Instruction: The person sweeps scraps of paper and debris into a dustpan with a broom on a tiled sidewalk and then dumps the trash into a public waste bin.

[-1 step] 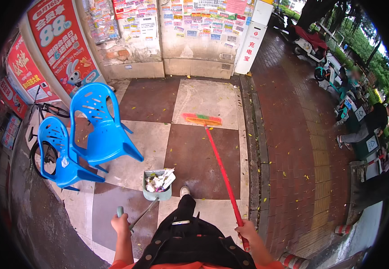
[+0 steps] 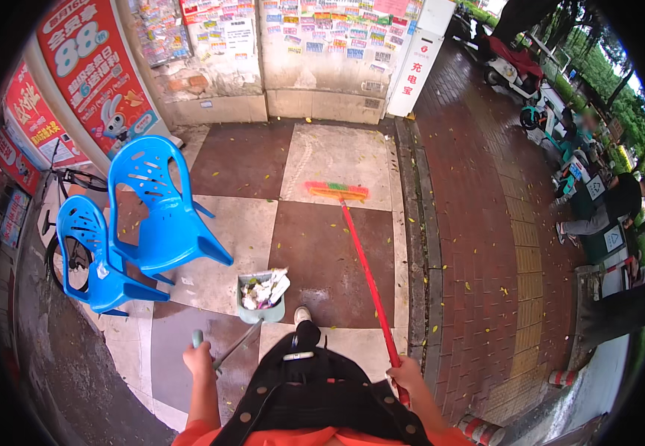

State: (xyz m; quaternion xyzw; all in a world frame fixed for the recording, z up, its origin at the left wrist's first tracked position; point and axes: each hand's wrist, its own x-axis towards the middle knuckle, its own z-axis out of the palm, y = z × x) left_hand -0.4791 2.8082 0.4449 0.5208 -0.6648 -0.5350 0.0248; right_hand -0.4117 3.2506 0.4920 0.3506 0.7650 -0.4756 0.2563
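The right hand [image 2: 406, 373], closed round the broom [image 2: 365, 271], has its long axis running far and slightly left to the bristles [image 2: 337, 190], while the closed left hand [image 2: 199, 360] grips the dustpan [image 2: 261, 312], its pan far-right.

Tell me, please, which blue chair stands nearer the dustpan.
The right-hand chair; the left one, bearing something white, stands farther from the dustpan.
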